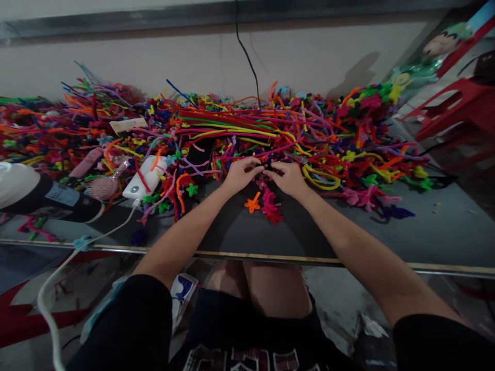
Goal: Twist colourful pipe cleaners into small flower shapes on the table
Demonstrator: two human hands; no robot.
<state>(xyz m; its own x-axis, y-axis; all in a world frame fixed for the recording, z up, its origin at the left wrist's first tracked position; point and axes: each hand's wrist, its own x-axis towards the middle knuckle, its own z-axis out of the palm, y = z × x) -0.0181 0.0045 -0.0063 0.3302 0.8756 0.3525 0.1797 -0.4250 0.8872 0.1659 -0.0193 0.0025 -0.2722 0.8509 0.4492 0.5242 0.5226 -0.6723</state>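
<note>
My left hand (243, 175) and my right hand (288, 178) meet over the table's middle, fingertips pinched close together. Whatever lies between the fingers is too small and dark to make out. Just below the fingertips, a pink fuzzy pipe-cleaner piece (268, 198) runs down towards me, ending by a red pipe-cleaner flower (275, 217). I cannot tell whether it is joined to what my fingers pinch. An orange pipe-cleaner flower (252, 203) with a short stem lies to its left on the dark tabletop (232, 232).
Heaped pipe cleaners (228, 123) in many colours fill the table's back. At left are a white power bank (145, 178) with a cable, a pink hairbrush (103, 186) and a black-and-white cylinder (58, 193). A black cord (247, 54) hangs behind. Red chairs (464, 105) stand at right.
</note>
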